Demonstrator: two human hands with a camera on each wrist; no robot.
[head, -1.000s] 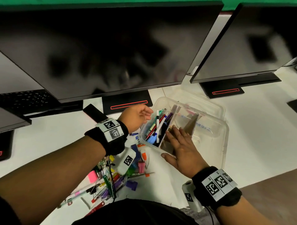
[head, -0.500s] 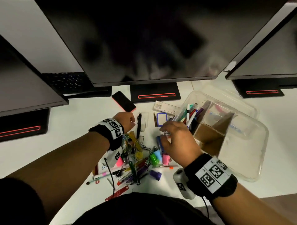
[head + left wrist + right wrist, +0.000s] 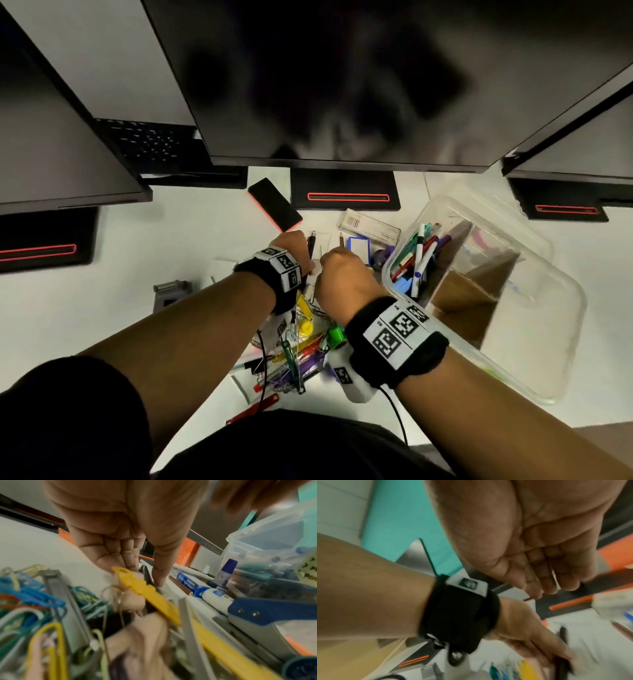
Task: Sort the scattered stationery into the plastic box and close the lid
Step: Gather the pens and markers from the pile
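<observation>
The plastic box (image 3: pixel 534 346) sits at the right of the head view on the white surface (image 3: pixel 113 308), lid off, with a cardboard divider (image 3: pixel 469 301) inside and a bundle of markers (image 3: pixel 419 253) standing in its left compartment. The scattered stationery (image 3: pixel 298 346) lies in a heap at lower centre of the head view, between the two forearms and just beside the box. The left hand (image 3: pixel 294 248) reaches down to the far edge of the heap; in the left wrist view its fingers (image 3: pixel 120 555) are extended downward with the thumb closing toward them on a black pen (image 3: pixel 311 245), and the fingertips touch the surface beside a yellow plastic strip (image 3: pixel 147 592). The right hand (image 3: pixel 346 281) hovers just beside the left hand, above the heap; in the right wrist view its fingers (image 3: pixel 544 566) are straight and held together, grasping nothing. A brown pencil (image 3: pixel 180 585), a blue-capped glue bottle (image 3: pixel 226 573) and a blue hole punch (image 3: pixel 267 609) lie at the right of the left wrist view, near the box.
</observation>
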